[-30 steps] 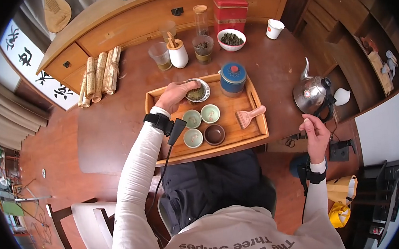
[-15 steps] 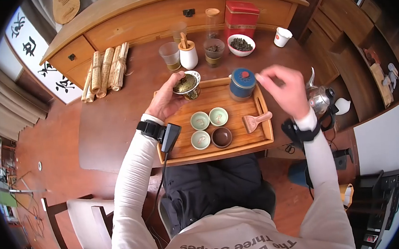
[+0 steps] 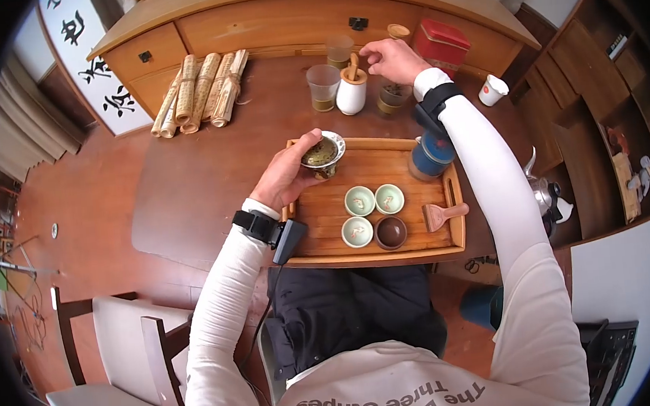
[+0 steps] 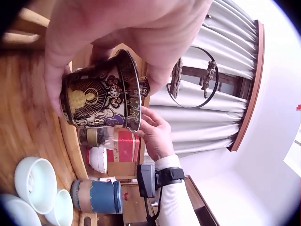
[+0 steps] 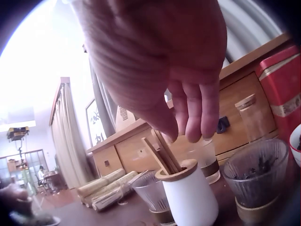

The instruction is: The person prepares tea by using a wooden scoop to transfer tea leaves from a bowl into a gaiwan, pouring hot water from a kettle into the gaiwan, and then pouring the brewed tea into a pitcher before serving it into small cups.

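My left hand (image 3: pixel 284 174) grips a lidded tea bowl (image 3: pixel 323 153) over the tray's left back corner. In the left wrist view, thumb and fingers span the dark, gold-patterned bowl (image 4: pixel 101 94). My right hand (image 3: pixel 398 61) reaches to the back of the table, fingers hanging loosely bent. Beneath its fingertips stands a white holder (image 5: pixel 190 197) with a wooden rim and several wooden tea tools (image 5: pixel 164 153). The thumb tip comes right at the tools' tops, none of them between the fingers. Three pale green cups (image 3: pixel 359 200) and a brown cup (image 3: pixel 391 232) sit on the tray.
The wooden tray (image 3: pixel 375 260) also bears a blue canister (image 3: pixel 433 156) and a brush (image 3: pixel 446 215). Glass cups (image 3: pixel 324 88) flank the tool holder. Bamboo scrolls (image 3: pixel 202 94) lie back left; a red tin (image 3: pixel 441 45), paper cup (image 3: pixel 492 90) and kettle (image 3: pixel 547 197) stand right.
My right hand has swung from beside the kettle, across the canister, to the tool holder. My left hand has gripped the tea bowl and lifted it. The head view has shifted.
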A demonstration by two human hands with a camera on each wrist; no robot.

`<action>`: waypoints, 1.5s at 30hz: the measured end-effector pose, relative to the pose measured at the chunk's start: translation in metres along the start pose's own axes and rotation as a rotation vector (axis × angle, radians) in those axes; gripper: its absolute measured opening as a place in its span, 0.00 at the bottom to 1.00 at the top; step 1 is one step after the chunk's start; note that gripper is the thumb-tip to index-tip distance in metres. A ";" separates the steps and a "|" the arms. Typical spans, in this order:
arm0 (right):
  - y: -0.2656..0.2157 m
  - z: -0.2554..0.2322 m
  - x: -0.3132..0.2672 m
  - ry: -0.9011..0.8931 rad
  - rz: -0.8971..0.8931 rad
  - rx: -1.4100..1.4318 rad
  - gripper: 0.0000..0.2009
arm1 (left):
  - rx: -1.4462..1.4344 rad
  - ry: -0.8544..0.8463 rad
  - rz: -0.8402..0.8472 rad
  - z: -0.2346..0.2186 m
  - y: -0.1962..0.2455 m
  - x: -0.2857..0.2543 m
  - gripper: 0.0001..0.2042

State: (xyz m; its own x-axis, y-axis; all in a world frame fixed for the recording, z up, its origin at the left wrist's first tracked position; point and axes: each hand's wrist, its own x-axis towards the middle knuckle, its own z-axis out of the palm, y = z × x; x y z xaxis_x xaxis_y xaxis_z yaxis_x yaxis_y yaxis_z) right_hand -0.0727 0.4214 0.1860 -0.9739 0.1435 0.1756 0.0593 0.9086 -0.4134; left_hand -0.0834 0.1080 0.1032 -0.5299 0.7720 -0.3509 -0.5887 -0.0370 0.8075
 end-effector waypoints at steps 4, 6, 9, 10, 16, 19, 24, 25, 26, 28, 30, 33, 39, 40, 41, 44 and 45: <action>0.001 0.010 0.011 -0.118 0.071 -0.020 0.20 | -0.027 -0.067 0.019 -0.006 0.003 0.000 0.22; -0.004 0.014 0.010 -0.092 0.072 0.023 0.17 | -0.041 -0.052 0.023 -0.003 0.003 -0.003 0.22; -0.004 0.017 0.008 -0.024 0.121 0.104 0.17 | 0.019 -0.008 0.027 0.000 -0.004 0.001 0.24; 0.000 0.018 0.008 -0.025 0.119 0.104 0.17 | 0.094 0.015 0.032 0.001 -0.008 0.004 0.25; -0.002 0.016 0.006 0.035 0.097 0.175 0.15 | 0.452 0.197 0.128 0.018 -0.025 0.026 0.32; 0.005 0.006 0.004 0.202 0.077 0.167 0.15 | 0.774 0.310 0.249 0.021 -0.034 0.043 0.38; 0.029 -0.045 -0.008 0.468 0.052 0.772 0.12 | 1.033 0.472 0.400 0.029 -0.043 0.048 0.35; 0.025 -0.056 -0.019 0.501 0.080 0.833 0.13 | 0.982 0.440 0.371 0.027 -0.044 0.049 0.35; 0.020 -0.066 -0.031 0.520 0.113 0.903 0.14 | 0.932 0.407 0.343 0.025 -0.044 0.050 0.34; 0.018 -0.080 -0.051 0.549 0.130 1.030 0.16 | 0.916 0.393 0.316 0.023 -0.043 0.049 0.35; 0.014 -0.082 -0.069 0.568 0.132 1.038 0.17 | 0.868 0.347 0.307 0.024 -0.040 0.047 0.35; 0.007 -0.082 -0.093 0.511 0.128 0.963 0.19 | 0.904 0.366 0.313 0.024 -0.040 0.045 0.34; -0.032 -0.075 -0.128 -0.040 0.165 0.611 0.14 | 0.794 0.293 0.261 0.018 -0.028 0.027 0.31; -0.031 -0.075 -0.134 -0.151 0.185 0.589 0.14 | 0.798 0.294 0.257 0.015 -0.028 0.025 0.31; -0.031 -0.070 -0.140 -0.154 0.130 0.488 0.14 | 0.823 0.318 0.304 0.014 -0.029 0.024 0.30; -0.031 -0.057 -0.147 -0.204 0.039 0.343 0.13 | 0.893 0.398 0.445 0.005 -0.035 0.025 0.26; -0.036 -0.055 -0.148 -0.234 0.074 0.318 0.13 | 1.001 0.458 0.515 0.007 -0.035 0.022 0.25</action>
State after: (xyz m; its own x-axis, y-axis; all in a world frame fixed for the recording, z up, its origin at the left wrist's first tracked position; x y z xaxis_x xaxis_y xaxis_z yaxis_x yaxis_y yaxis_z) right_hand 0.0809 0.3893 0.2240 -0.9953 0.0774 -0.0577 0.0960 0.7272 -0.6796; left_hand -0.0703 0.1302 0.0707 -0.8484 0.5085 0.1469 0.3788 0.3893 0.8396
